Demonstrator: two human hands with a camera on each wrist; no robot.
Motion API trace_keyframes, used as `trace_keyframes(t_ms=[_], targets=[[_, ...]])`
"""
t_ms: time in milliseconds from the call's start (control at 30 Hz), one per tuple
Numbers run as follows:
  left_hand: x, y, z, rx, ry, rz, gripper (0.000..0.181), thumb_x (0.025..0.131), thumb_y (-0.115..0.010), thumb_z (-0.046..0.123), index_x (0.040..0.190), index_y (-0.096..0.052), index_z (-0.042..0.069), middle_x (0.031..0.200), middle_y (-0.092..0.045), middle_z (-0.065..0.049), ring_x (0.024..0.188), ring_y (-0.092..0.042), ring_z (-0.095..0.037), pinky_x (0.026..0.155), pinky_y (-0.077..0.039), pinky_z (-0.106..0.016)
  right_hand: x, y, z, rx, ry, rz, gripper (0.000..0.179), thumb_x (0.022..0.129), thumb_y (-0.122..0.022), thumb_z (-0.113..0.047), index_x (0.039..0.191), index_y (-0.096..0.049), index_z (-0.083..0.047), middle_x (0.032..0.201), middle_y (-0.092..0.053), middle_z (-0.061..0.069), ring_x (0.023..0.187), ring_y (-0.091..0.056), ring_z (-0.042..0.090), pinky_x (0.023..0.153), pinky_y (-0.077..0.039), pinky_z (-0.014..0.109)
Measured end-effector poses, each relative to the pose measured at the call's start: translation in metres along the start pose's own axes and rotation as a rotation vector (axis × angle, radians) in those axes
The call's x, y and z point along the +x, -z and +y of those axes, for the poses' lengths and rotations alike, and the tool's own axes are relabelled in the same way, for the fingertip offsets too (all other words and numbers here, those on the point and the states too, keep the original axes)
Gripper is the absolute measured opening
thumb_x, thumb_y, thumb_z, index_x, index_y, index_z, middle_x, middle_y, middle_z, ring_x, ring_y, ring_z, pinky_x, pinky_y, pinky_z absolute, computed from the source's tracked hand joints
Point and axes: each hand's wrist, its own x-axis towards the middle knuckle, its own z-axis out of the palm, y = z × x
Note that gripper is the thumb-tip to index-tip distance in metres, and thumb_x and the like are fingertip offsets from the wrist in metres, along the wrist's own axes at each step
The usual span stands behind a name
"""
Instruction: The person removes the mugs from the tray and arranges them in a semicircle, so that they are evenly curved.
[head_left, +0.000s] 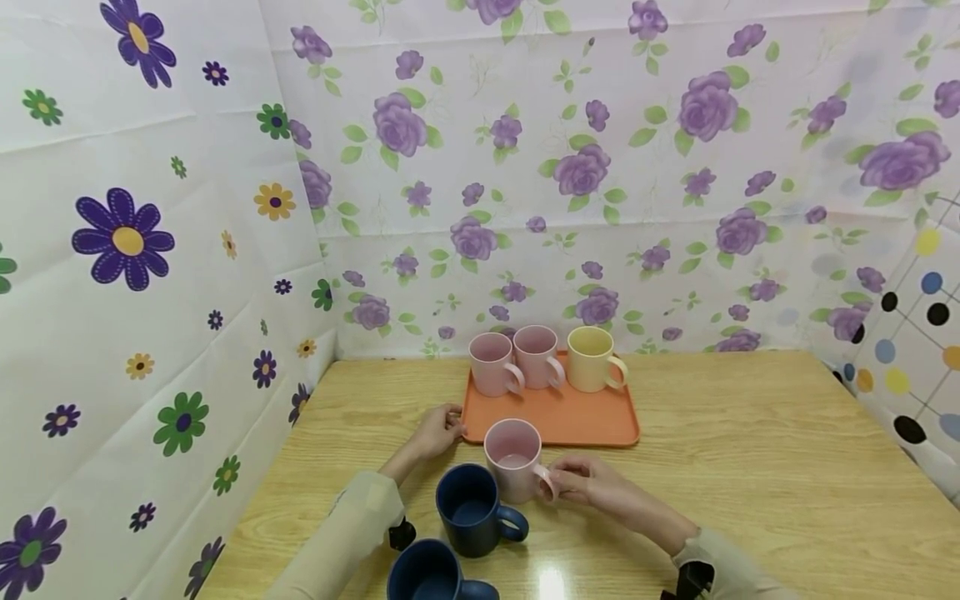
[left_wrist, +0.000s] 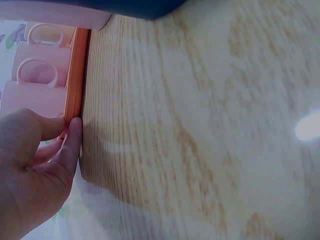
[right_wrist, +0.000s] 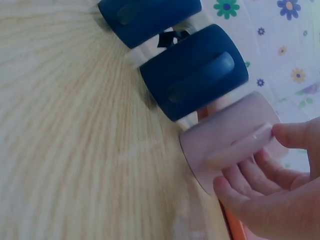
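An orange tray [head_left: 570, 421] lies on the wooden table, and my left hand [head_left: 437, 431] pinches its left edge between thumb and fingers, as the left wrist view shows up close. Two pink mugs [head_left: 492, 375] and a yellow mug [head_left: 588, 367] stand along the tray's far side. In front of the tray is another pink mug [head_left: 504, 475], upright, its handle [right_wrist: 242, 147] held by the fingers of my right hand [head_left: 592, 483]. A dark blue mug [head_left: 467, 521] stands just nearer than this pink mug.
A second dark blue mug [head_left: 426, 575] stands at the near edge of the head view, partly cut off. The wooden table [head_left: 750, 450] extends to the right. Flowered cloths [head_left: 442, 167] hang behind and to the left; a dotted cloth [head_left: 930, 358] hangs at right.
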Motion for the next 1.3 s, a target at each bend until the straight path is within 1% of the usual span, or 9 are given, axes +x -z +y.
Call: trace_keyframes(t_ms=[167,333,467,567,767,900,1000,1100,1300], targets=[[0.001,0.000,0.000,-0.007,-0.001,0.020,0.034,0.090,-0.063,-0.001,0.121,-0.056,-0.012,0.084,-0.067,-0.013,0.074,-0.060,-0.015,0.061,-0.048,-0.019,-0.001,0.016,-0.002,-0.105,-0.011,0.105,0.044,0.101,-0.051,-0.026,0.119,-0.054,0.014,0.112,-0.065,0.015,0.102,-0.064,0.019,0.092,-0.054,0.038],[-0.001,0.000,0.001,-0.020,-0.006,0.019,0.035,0.090,-0.063,-0.001,0.121,-0.055,-0.012,0.084,-0.067,-0.014,0.075,-0.061,-0.016,0.063,-0.050,-0.020,-0.001,0.042,-0.006,-0.220,0.079,0.216,0.037,0.100,-0.051,-0.015,0.117,-0.051,0.017,0.109,-0.062,0.029,0.096,-0.066,0.022,0.084,-0.057,0.038],[0.002,0.003,-0.010,-0.056,-0.090,-0.010,0.037,0.092,-0.063,0.008,0.121,-0.054,-0.014,0.083,-0.067,-0.012,0.073,-0.062,-0.015,0.063,-0.053,-0.024,-0.001,0.063,-0.009,-0.303,0.141,0.325,0.029,0.100,-0.051,-0.008,0.114,-0.054,0.016,0.108,-0.060,0.033,0.090,-0.067,0.016,0.083,-0.057,0.039],[0.003,0.004,-0.013,-0.068,-0.120,-0.026,0.039,0.093,-0.063,0.012,0.121,-0.053,-0.014,0.082,-0.066,-0.010,0.071,-0.061,-0.014,0.061,-0.053,-0.024,0.000,0.076,-0.009,-0.367,0.154,0.404,0.024,0.099,-0.050,-0.004,0.112,-0.056,0.015,0.105,-0.060,0.032,0.088,-0.068,0.018,0.081,-0.057,0.041],[-0.001,0.001,-0.003,-0.043,-0.026,-0.004,0.035,0.091,-0.061,0.001,0.123,-0.054,-0.013,0.086,-0.067,-0.016,0.072,-0.061,-0.016,0.062,-0.052,-0.023,0.004,0.097,-0.004,-0.575,0.149,0.592,0.020,0.097,-0.049,-0.001,0.113,-0.058,0.007,0.108,-0.063,0.025,0.093,-0.064,0.027,0.073,-0.055,0.031],[-0.002,-0.002,0.001,-0.034,0.007,0.006,0.034,0.091,-0.060,-0.002,0.123,-0.053,-0.013,0.086,-0.067,-0.017,0.072,-0.060,-0.014,0.061,-0.051,-0.020,0.012,0.110,0.001,-0.662,0.160,0.727,0.024,0.094,-0.047,0.002,0.117,-0.055,0.006,0.112,-0.062,0.025,0.100,-0.061,0.033,0.080,-0.051,0.032],[-0.002,-0.002,0.001,-0.046,0.017,0.005,0.034,0.091,-0.060,-0.002,0.123,-0.053,-0.013,0.087,-0.066,-0.017,0.072,-0.060,-0.013,0.063,-0.053,-0.021,0.020,0.119,0.004,-0.658,0.169,0.813,0.029,0.092,-0.046,0.003,0.120,-0.052,0.007,0.115,-0.060,0.026,0.103,-0.059,0.036,0.086,-0.050,0.038],[-0.002,-0.002,0.001,-0.047,0.021,0.007,0.034,0.091,-0.060,-0.002,0.123,-0.053,-0.013,0.087,-0.065,-0.017,0.072,-0.059,-0.013,0.063,-0.053,-0.022,0.028,0.126,0.003,-0.608,0.175,0.818,0.037,0.091,-0.046,0.003,0.128,-0.045,0.008,0.125,-0.053,0.027,0.112,-0.054,0.040,0.092,-0.048,0.045],[-0.002,-0.002,0.000,-0.051,0.020,0.003,0.034,0.091,-0.060,-0.003,0.122,-0.053,-0.013,0.087,-0.065,-0.017,0.072,-0.059,-0.014,0.063,-0.053,-0.023,0.042,0.135,0.003,-0.507,0.170,0.664,0.056,0.097,-0.046,0.000,0.147,-0.022,0.008,0.149,-0.029,0.031,0.137,-0.030,0.046,0.108,-0.035,0.058]])
